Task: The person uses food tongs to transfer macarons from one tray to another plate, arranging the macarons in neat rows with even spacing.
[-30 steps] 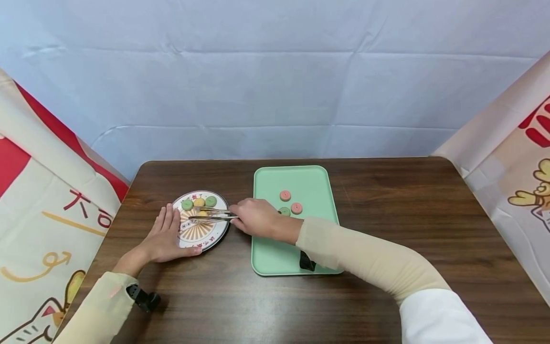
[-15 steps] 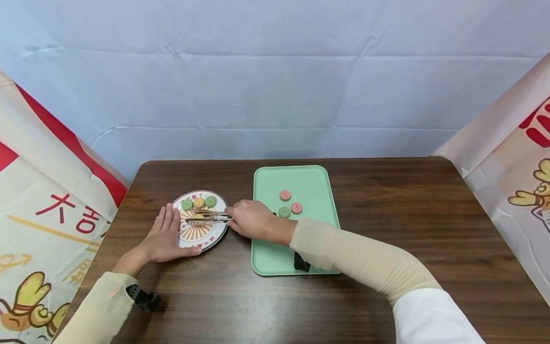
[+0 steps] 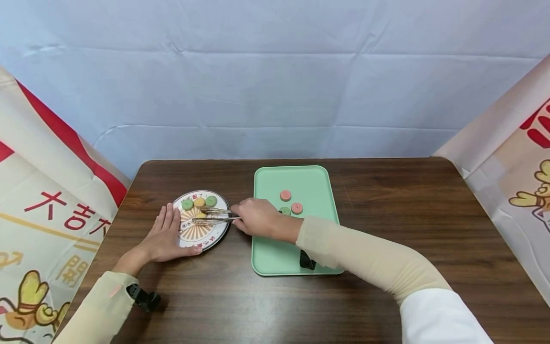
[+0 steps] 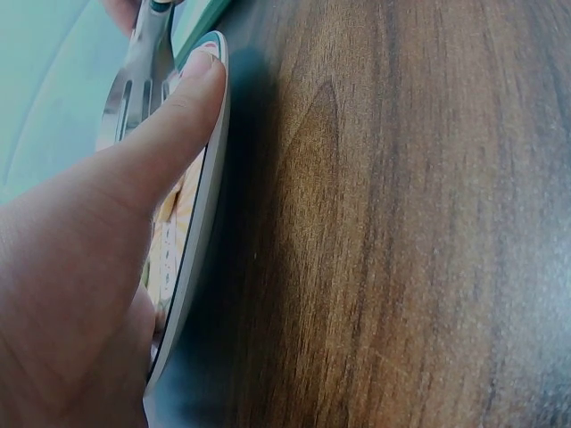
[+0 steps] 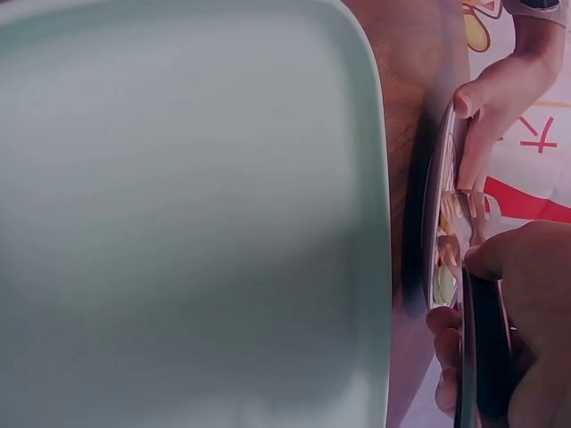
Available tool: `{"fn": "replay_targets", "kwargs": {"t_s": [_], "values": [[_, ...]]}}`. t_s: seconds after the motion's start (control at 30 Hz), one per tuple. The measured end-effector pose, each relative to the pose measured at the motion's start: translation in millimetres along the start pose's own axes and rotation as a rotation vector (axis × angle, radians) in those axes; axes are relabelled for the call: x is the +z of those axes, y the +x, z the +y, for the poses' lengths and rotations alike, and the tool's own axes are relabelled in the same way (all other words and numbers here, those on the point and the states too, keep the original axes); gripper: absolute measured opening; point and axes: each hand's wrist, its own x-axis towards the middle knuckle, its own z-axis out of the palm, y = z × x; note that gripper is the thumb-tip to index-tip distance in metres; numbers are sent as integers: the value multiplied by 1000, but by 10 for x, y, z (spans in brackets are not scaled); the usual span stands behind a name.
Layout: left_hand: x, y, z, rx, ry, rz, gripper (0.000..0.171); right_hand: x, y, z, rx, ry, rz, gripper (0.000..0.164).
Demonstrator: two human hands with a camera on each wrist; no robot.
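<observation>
My left hand (image 3: 162, 236) lies along the left edge of a round white plate (image 3: 210, 239), fingers straight and thumb on the near rim. In the right hand (image 3: 258, 217) is a pair of metal tongs (image 3: 220, 210) with slotted ends, reaching over the plate from its right side. Between the parted tong arms sits a yellow button-shaped piece (image 3: 200, 216), partly covered by them. Farther back on the plate a second yellow piece (image 3: 199, 202) lies between two green ones, a left green piece (image 3: 187, 204) and a right green piece (image 3: 211, 201).
A light green tray (image 3: 275, 258) stands right of the plate, under the right forearm. It holds two pink button-shaped pieces (image 3: 296, 208) and a green piece (image 3: 285, 210), partly hidden by the wrist. The brown wooden table (image 3: 386, 205) backs onto a pale cloth (image 3: 275, 95).
The right hand and tongs shifted slightly left, then back right. The yellow piece between the tong arms sits a little lower and left than a second ago. The left hand stayed still.
</observation>
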Motion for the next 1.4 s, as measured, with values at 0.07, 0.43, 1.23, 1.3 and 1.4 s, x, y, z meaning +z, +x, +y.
{"fn": "replay_targets", "kwargs": {"t_s": [0.07, 0.43, 1.23, 1.3, 1.4], "values": [[-2, 1, 1, 2, 0, 0, 147, -19, -23, 15, 5, -6, -5, 18], [-9, -15, 24, 4, -6, 2, 147, -36, -87, -12, 1, -16, -18, 17], [-30, -27, 44, -14, -12, -14, 146, 103, 113, -189, 39, -41, 46, 23], [-28, -25, 40, -18, -13, -16, 146, 113, 122, -193, 40, -42, 50, 23], [-21, -15, 37, -20, -14, -18, 147, 125, 133, -198, 43, -41, 49, 23]]}}
